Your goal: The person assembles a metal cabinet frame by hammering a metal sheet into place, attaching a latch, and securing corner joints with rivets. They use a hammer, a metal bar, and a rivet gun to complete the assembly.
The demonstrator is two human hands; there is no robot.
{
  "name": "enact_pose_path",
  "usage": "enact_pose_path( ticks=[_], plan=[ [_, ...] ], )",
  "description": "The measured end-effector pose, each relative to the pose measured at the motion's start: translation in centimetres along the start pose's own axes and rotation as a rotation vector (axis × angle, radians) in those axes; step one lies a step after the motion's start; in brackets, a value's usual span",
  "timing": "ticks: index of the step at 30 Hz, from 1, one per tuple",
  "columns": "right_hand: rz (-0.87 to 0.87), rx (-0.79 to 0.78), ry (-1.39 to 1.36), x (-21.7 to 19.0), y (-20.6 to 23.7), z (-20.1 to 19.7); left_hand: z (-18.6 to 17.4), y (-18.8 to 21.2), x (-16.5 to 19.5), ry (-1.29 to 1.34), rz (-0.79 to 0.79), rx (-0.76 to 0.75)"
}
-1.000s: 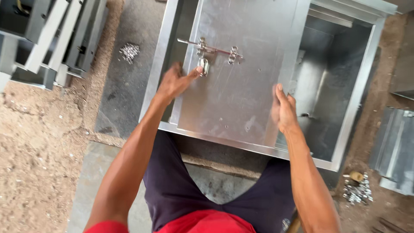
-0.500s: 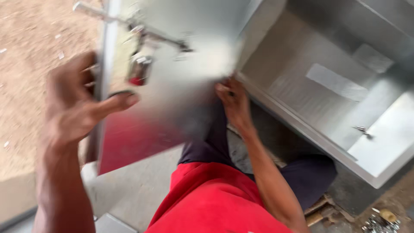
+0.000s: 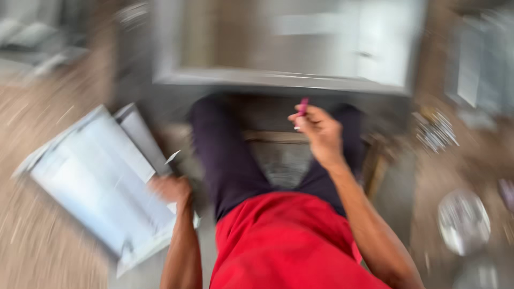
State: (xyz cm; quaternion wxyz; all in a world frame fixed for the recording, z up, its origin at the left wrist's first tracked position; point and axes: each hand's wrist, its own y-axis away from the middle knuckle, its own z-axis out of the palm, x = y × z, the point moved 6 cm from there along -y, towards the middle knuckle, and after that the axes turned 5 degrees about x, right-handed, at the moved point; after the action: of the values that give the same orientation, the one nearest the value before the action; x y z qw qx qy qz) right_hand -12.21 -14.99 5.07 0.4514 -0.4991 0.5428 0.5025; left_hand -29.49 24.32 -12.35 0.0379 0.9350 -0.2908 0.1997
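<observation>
Though blurred, head view: seen from above
Left hand: lower left of frame, gripping the metal panel's edge on the ground
Right hand: centre, clenched around a small pink object
Metal box: top, open

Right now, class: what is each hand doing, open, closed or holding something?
Left hand: at the edge of the flat metal panel; the blur hides whether it grips.
Right hand: closed on a small pink object.
</observation>
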Motion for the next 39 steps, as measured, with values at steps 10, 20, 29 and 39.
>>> enact_pose_path(
  ticks=[10,20,29,39],
  plan=[
    [0.445,1.136,-0.597,15.8,8.7,-33.6,1.5,7.3,41.3,0.266,1.361,-0.082],
    [0.374,1.418,-0.732,23.2,3.4,-48.8,13.6,10.2,45.0,-0.562,1.22,-0.784],
    [0.142,1.552,0.905,0.0,16.0,-66.1,13.9,13.8,50.2,-0.941,1.143,-0.841],
    [0.96,1.027,1.361,-15.7,24.4,-89.2,-9.0,51.0,68.4,0.124,1.202,-1.72]
  ],
)
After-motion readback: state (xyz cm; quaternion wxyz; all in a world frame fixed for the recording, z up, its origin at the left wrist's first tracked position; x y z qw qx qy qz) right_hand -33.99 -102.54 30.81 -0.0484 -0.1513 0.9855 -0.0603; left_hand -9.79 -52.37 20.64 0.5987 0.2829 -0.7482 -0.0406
